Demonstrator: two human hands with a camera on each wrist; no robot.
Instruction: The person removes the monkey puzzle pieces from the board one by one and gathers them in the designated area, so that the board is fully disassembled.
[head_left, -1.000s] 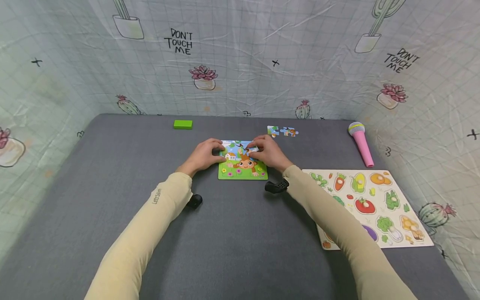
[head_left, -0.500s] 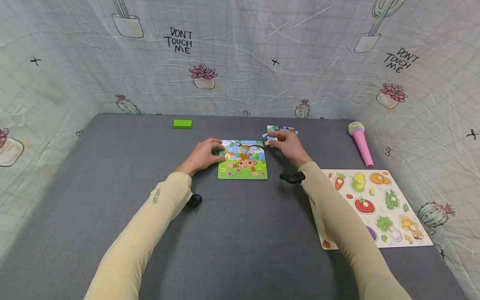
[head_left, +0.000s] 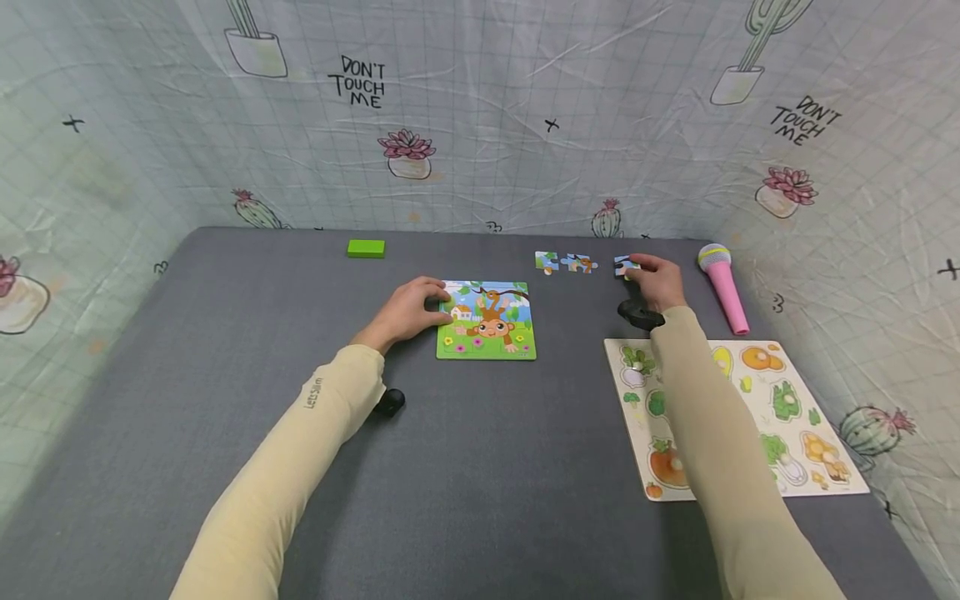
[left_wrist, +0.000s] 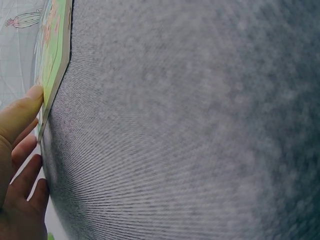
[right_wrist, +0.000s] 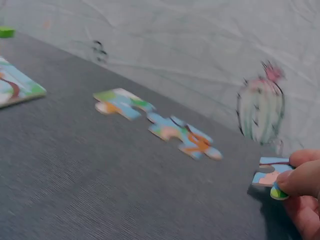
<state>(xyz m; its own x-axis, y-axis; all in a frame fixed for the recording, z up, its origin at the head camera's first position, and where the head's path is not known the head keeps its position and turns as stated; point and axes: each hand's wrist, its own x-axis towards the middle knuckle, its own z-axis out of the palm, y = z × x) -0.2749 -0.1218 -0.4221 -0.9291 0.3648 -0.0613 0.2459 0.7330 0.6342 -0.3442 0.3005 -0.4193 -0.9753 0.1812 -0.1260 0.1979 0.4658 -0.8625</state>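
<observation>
The monkey puzzle board (head_left: 487, 321) lies flat in the middle of the table, with my left hand (head_left: 407, 312) at its left edge. In the left wrist view the thumb of my left hand (left_wrist: 20, 150) rests on the board's edge (left_wrist: 57, 55), the other fingers beyond it. At the back right my right hand (head_left: 657, 282) pinches a puzzle piece (head_left: 622, 265); the right wrist view shows this piece (right_wrist: 267, 175) tilted between thumb and fingers of my right hand (right_wrist: 305, 187), just above the table. Two other pieces (head_left: 547, 262) (head_left: 580, 263) lie between it and the board.
A green block (head_left: 366, 248) lies at the back left. On the right are a pink toy microphone (head_left: 726, 292) and a vegetable board (head_left: 731, 412), partly under my right forearm. A patterned cloth (head_left: 480, 108) hangs behind the grey table.
My right hand has moved away from the board to the right, past the two loose pieces, carrying a puzzle piece. My left hand has stayed at the board's left edge.
</observation>
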